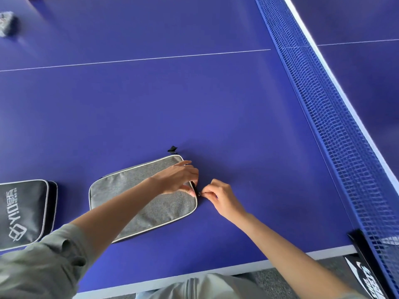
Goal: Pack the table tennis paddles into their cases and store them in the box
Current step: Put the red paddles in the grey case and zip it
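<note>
Grey fabric marks the case (pixel 138 197) lying flat on the blue bench (pixel 194 104), near its front edge. The left hand (pixel 179 178) presses down on the case's right end, apparently to steady it, while the right hand (pixel 220 197) pinches the zipper pull (pixel 199 193) at that edge, fingers closed on it. A black case (pixel 23 212) lies to the left. Farther right runs the net (pixel 323 104). No box is recognisable.

Bright, even daylight; soft shadows under both forearms on the table (pixel 194 93). Mild sheen mid-table. Wide-angle bending at frame edges. Grey object (pixel 7 23) at far left corner blurred, unidentifiable; net (pixel 336 126) reasonably sharp
</note>
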A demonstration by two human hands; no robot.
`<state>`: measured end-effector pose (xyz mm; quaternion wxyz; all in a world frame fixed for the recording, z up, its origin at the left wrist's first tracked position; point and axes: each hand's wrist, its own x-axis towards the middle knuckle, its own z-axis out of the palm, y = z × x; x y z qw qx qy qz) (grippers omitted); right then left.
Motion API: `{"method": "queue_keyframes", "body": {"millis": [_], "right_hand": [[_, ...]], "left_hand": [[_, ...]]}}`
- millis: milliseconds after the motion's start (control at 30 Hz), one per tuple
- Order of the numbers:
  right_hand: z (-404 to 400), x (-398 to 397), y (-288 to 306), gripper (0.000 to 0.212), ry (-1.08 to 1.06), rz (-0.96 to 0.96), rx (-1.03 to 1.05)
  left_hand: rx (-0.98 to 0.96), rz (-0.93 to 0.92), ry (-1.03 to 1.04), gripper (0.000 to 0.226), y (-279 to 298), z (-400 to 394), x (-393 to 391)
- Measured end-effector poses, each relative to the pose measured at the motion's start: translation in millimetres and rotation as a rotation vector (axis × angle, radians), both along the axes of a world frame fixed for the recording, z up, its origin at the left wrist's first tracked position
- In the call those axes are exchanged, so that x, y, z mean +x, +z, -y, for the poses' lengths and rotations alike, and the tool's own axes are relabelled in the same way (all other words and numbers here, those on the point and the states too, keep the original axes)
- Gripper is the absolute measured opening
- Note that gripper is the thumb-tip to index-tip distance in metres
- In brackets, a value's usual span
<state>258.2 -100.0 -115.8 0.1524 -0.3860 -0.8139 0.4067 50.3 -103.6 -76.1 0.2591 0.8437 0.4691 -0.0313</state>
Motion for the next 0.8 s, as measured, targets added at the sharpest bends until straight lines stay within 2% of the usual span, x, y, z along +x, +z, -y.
{"method": "queue_keyframes", "body": {"millis": [233, 333, 400, 500, 600, 667, 800], "right_hand": [[-2, -4, 1, 0.008, -0.011, -0.011, -0.007], [-5, -5, 1, 0.008, 0.001, -0.032, -0.011], [-6, -4, 1, 0.008, 0.014, -0.047, -0.012], [-8, -3, 1, 0.010, 0.028, -0.067, -0.017], [-11, -3, 1, 0.010, 0.051, -0.069, -0.009], [-13, -5, 2, 0.010, 0.067, -0.063, 0.000], [-24, -11, 4, 0.010, 0.110, -0.035, 0.047]], "left_hand": [[0.006, 0.149, 0.074, 0.031, -6, -1, 0], [0.082, 0.079, 0.068, 0.034, -8, 0, -4], [0.149, -0.011, 0.165, 0.045, -12, 8, -8], [0.148, -0.070, 0.469, 0.066, -17, 22, -7], [0.119, -0.112, 0.724, 0.063, -20, 29, -5], [0.124, -0.104, 0.769, 0.068, -22, 29, -6], [0.169, -0.086, 0.723, 0.070, -24, 27, -6]]}}
